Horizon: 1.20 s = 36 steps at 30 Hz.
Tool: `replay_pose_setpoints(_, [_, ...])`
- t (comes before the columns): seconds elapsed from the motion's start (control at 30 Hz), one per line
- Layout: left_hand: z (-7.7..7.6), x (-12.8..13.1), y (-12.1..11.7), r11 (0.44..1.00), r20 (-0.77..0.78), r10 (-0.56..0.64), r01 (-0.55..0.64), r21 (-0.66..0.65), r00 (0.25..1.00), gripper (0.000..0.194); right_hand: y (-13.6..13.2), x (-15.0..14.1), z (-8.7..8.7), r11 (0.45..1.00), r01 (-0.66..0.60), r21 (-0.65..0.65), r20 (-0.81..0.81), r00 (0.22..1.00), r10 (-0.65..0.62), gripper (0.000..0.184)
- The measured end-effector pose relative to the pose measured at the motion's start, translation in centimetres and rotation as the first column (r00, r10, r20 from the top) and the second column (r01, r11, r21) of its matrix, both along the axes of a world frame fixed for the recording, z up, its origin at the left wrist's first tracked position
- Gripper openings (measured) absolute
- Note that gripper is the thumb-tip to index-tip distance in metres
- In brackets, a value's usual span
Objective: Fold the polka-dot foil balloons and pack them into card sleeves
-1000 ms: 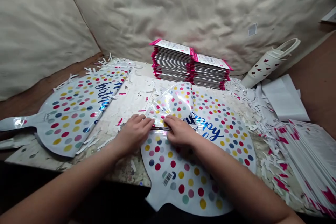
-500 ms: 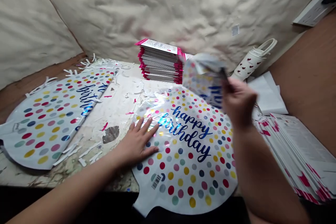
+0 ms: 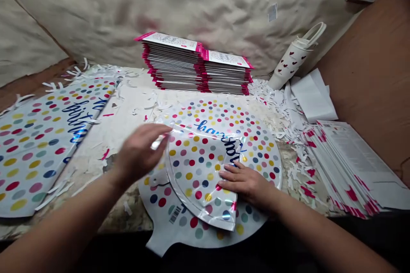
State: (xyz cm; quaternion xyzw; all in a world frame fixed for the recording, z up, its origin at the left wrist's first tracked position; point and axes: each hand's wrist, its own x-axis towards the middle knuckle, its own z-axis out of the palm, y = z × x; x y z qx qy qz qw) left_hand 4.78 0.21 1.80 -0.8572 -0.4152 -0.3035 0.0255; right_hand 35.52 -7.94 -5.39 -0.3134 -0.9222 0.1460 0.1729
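Observation:
A folded foil balloon (image 3: 198, 175) with coloured dots and blue lettering lies on top of a flat, round dotted foil balloon (image 3: 224, 115). My right hand (image 3: 245, 183) rests flat on the folded balloon's right side, fingers slightly apart. My left hand (image 3: 141, 151) is blurred, hovering with its fingertips at the folded balloon's upper left edge. A small shiny strip (image 3: 158, 141) shows by those fingertips. Another dotted foil balloon (image 3: 41, 145) lies flat at the left, apart from both hands.
Two stacks of packaged cards with pink edges (image 3: 173, 62) stand at the back. A fanned pile of packets (image 3: 349, 166) lies at the right, beside white paper scraps (image 3: 275, 106), white sheets (image 3: 312, 96) and a heart-printed bag (image 3: 291, 62). Cream fabric (image 3: 160, 4) covers the wall.
The folded balloon has come down from the air in my right hand onto the flat balloon. My left hand has lifted off the balloon, and the view has shifted.

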Motion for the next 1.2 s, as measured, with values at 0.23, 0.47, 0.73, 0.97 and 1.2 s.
replay_pose_setpoints(0.23, [-4.8, 11.3, 1.6, 0.796, -0.355, -0.586, 0.437, -0.418, 0.728, 0.050, 0.6, 0.3, 1.0, 0.998, -0.032, -0.053, 0.008, 0.999, 0.032, 0.031])
replay_pose_setpoints(0.47, [-5.7, 12.1, 2.5, 0.810, -0.366, -0.566, 0.416, -0.413, 0.739, 0.049, -0.6, 1.1, 0.6, 0.999, -0.011, -0.038, -0.085, 0.996, 0.008, 0.034])
replay_pose_setpoints(0.73, [-6.2, 10.1, 1.9, 0.788, -0.360, -0.546, 0.317, -0.528, 0.757, 0.056, 0.0, 1.6, 2.7, 0.735, 0.286, -0.615, -0.210, 0.839, -0.503, 0.031])
replay_pose_setpoints(0.97, [-3.1, -1.7, 2.4, 0.914, -0.379, 0.006, -0.159, -0.372, 0.926, 0.046, 5.5, 0.1, 3.8, 0.105, 0.350, -0.931, 0.133, 0.591, -0.796, 0.034])
replay_pose_setpoints(1.2, [-4.4, 5.2, -6.7, 0.952, -0.325, -0.233, 0.148, -0.267, 0.917, 0.059, 6.4, -0.1, 4.4, 0.157, 0.552, -0.819, 0.242, 0.580, -0.778, 0.028])
